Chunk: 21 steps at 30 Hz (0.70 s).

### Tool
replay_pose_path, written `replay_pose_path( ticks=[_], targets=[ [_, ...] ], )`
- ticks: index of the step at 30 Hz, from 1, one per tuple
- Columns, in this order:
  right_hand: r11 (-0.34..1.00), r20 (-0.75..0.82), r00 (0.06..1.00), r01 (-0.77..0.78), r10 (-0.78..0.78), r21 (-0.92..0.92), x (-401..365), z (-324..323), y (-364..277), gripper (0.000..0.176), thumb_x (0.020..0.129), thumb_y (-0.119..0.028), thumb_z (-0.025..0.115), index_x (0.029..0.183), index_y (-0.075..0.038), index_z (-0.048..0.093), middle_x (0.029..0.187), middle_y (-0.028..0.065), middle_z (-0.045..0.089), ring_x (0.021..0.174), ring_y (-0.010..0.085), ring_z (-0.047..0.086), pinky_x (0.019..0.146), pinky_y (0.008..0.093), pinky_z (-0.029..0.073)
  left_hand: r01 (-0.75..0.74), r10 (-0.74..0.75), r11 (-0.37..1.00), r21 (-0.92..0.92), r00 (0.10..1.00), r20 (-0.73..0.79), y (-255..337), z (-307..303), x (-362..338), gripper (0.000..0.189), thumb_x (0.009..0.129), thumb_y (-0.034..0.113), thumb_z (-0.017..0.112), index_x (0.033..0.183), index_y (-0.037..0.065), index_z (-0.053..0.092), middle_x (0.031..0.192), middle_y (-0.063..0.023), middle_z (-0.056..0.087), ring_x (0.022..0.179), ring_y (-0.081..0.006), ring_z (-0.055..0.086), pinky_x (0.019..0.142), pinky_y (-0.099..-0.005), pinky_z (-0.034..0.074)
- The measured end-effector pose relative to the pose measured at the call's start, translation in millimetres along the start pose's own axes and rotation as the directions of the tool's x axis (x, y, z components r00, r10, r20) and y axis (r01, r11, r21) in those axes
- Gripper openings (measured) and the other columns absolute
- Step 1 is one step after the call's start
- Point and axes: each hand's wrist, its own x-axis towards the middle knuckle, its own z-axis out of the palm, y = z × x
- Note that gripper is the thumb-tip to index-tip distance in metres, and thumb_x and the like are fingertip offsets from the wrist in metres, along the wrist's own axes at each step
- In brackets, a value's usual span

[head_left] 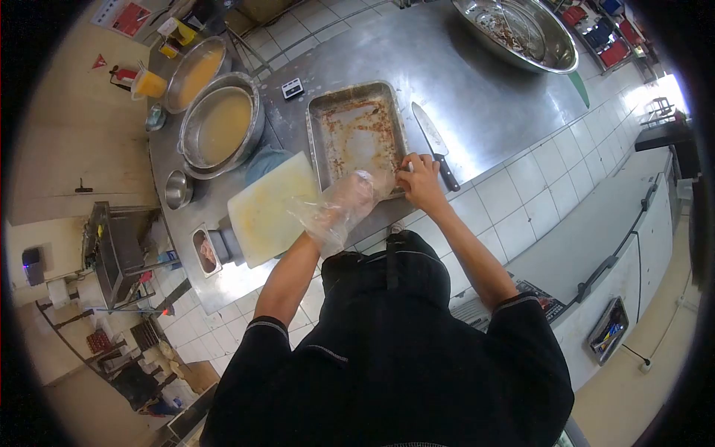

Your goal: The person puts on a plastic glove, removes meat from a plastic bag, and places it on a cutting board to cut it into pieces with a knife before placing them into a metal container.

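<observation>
My left hand (356,192) wears a loose clear plastic glove (320,217) that bunches around the wrist. It hangs over the near edge of a metal baking tray (322,149) with brown stains and residue. Plastic and the other hand hide its fingertips. Bare and closed, my right hand (422,182) pinches at the finger end of the glove, by the tray's near right corner. A knife (430,132) with a black handle lies just right of that hand, blade pointing away. Left of the tray sits a white cutting board (275,212), partly behind the gloved arm.
On the steel table (491,127) stand large bowls of cloudy liquid (217,127) at left, a small steel bowl (179,189), a small container of pinkish food (206,252) and a timer (293,89). A big steel basin (521,37) and a green blade (579,88) lie far right.
</observation>
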Motion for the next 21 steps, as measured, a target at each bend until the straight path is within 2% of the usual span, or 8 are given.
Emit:
replay_pose_path(
  ticks=[1,2,4,7,13,16,19,21],
  targets=[
    [0.999,0.006,1.0,-0.012,0.012,-0.037,0.3,2.5,3.3,0.013,0.072,-0.009,0.076,0.083,-0.014,0.075,0.114,0.0026,0.053,0.113,0.031,0.045,0.091,0.0488,0.033,0.011,-0.02,0.992,0.122,0.997,0.068,5.1,-7.5,1.8,0.019,0.09,0.022,0.068,0.09,0.003,0.067,0.084,-0.0011,0.066,0.069,-0.0145,0.059,0.056,-0.031,0.046],
    [0.997,0.011,1.0,-0.025,0.026,-0.075,0.8,3.8,7.0,0.012,0.072,-0.009,0.076,0.083,-0.014,0.075,0.114,0.0027,0.053,0.113,0.031,0.045,0.091,0.0489,0.033,0.122,-0.109,0.977,-0.173,0.991,0.082,7.7,-13.3,-0.1,0.019,0.09,0.023,0.068,0.091,0.003,0.068,0.084,-0.0006,0.066,0.07,-0.0138,0.06,0.057,-0.0304,0.047],
    [0.997,-0.049,0.999,-0.02,0.016,-0.08,2.2,1.4,15.0,0.012,0.072,-0.008,0.075,0.083,-0.015,0.075,0.114,0.003,0.052,0.114,0.0312,0.045,0.09,0.0492,0.033,0.306,-0.252,0.668,-0.679,0.951,0.181,8.2,-21.2,-10.1,0.019,0.091,0.024,0.069,0.092,0.005,0.07,0.083,0.0004,0.066,0.073,-0.0123,0.061,0.06,-0.0292,0.048],
    [0.995,-0.098,0.995,-0.041,0.032,-0.094,11.2,3.9,20.4,0.014,0.072,-0.007,0.075,0.083,-0.016,0.075,0.114,0.0035,0.052,0.114,0.0315,0.044,0.089,0.0494,0.033,-0.017,-0.135,0.661,-0.75,0.981,-0.141,17.4,-17.6,-14.7,0.012,0.089,0.014,0.071,0.095,0.004,0.069,0.086,-0.0022,0.067,0.074,-0.0122,0.062,0.063,-0.0318,0.051],
    [0.992,-0.134,0.987,-0.097,0.086,-0.077,39.6,-1.5,24.8,0.014,0.073,-0.007,0.073,0.083,-0.017,0.075,0.112,0.0039,0.052,0.112,0.0318,0.044,0.088,0.0492,0.033,0.392,-0.212,0.241,-0.888,0.914,0.345,46.4,-75.7,-47.8,0.041,0.089,0.04,0.071,0.107,0.004,0.065,0.093,-0.0024,0.066,0.075,-0.0122,0.063,0.064,-0.0279,0.051],
    [0.993,-0.12,0.989,-0.091,0.081,-0.08,49.3,4.7,25.0,0.014,0.073,-0.008,0.073,0.083,-0.017,0.075,0.111,0.0042,0.052,0.112,0.0319,0.044,0.088,0.0493,0.033,0.495,-0.327,0.202,-0.845,0.847,0.418,52.5,-88.5,-44.9,0.017,0.088,0.02,0.075,0.096,0.007,0.067,0.083,-0.0033,0.065,0.067,-0.0107,0.061,0.055,-0.0276,0.051],
    [0.988,-0.081,0.991,-0.112,0.104,-0.101,60.9,15.8,25.8,0.013,0.074,-0.008,0.073,0.083,-0.017,0.076,0.11,0.0046,0.053,0.111,0.0323,0.044,0.087,0.0493,0.033,0.687,-0.306,0.294,-0.665,0.727,0.615,67.1,-147.6,-35.7,0.027,0.091,0.027,0.073,0.105,0.005,0.065,0.083,-0.0042,0.064,0.066,-0.0129,0.062,0.05,-0.0276,0.052],
    [0.98,-0.06,0.986,-0.163,0.157,-0.115,66.6,25.1,26.7,0.013,0.074,-0.009,0.073,0.084,-0.017,0.076,0.113,0.0053,0.053,0.112,0.0332,0.044,0.088,0.05,0.033,0.544,-0.242,0.061,-0.837,0.821,0.516,39.1,-141.9,-39.7,0.032,0.093,0.029,0.069,0.112,0.004,0.063,0.083,-0.0058,0.064,0.063,-0.0155,0.063,0.047,-0.0282,0.052]
  ],
)
